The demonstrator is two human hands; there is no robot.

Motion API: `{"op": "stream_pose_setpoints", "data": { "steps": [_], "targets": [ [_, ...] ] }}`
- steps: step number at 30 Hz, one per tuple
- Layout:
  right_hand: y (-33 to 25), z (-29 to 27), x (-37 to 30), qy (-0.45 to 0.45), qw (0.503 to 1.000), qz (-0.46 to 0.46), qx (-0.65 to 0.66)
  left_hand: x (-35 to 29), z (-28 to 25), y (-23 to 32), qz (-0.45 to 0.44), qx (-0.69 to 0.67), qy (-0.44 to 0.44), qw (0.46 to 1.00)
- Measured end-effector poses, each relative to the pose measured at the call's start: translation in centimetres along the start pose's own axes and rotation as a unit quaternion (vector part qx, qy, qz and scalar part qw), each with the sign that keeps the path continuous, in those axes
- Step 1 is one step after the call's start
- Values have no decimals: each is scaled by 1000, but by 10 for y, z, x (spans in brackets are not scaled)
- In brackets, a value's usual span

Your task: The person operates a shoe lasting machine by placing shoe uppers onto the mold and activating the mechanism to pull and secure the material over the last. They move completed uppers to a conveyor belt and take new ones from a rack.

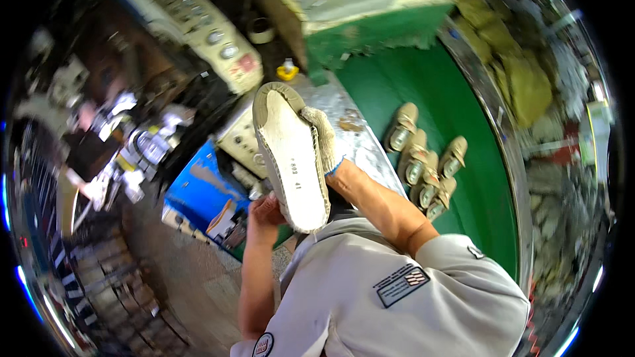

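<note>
From where I stand, a pale-bottomed shoe [291,158] is raised before the person's body, underside up. The right hand [320,137] (the one in a knitted glove) clasps its edge, thumb across the bottom. The bare left hand [266,211] is by the other end; I can't tell how its fingers close. Tan shoes [413,157] lie on the green surface [481,208] to the right.
</note>
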State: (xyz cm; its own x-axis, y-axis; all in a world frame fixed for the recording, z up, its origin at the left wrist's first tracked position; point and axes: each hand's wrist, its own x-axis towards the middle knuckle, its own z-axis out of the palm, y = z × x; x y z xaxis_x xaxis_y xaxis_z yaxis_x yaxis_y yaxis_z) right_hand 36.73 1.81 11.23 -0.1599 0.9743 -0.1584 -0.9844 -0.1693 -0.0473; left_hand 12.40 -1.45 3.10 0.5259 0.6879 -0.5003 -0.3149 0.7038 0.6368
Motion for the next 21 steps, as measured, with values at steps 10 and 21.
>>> {"op": "stream_pose_setpoints", "data": {
  "steps": [10,21],
  "targets": [
    [-287,-140,-194,460,771,-46,-438,86,117,59,26,-65,-162,984],
    [-279,-226,-160,437,502,-182,-724,141,259,52,19,-223,-281,933]
  ]
}}
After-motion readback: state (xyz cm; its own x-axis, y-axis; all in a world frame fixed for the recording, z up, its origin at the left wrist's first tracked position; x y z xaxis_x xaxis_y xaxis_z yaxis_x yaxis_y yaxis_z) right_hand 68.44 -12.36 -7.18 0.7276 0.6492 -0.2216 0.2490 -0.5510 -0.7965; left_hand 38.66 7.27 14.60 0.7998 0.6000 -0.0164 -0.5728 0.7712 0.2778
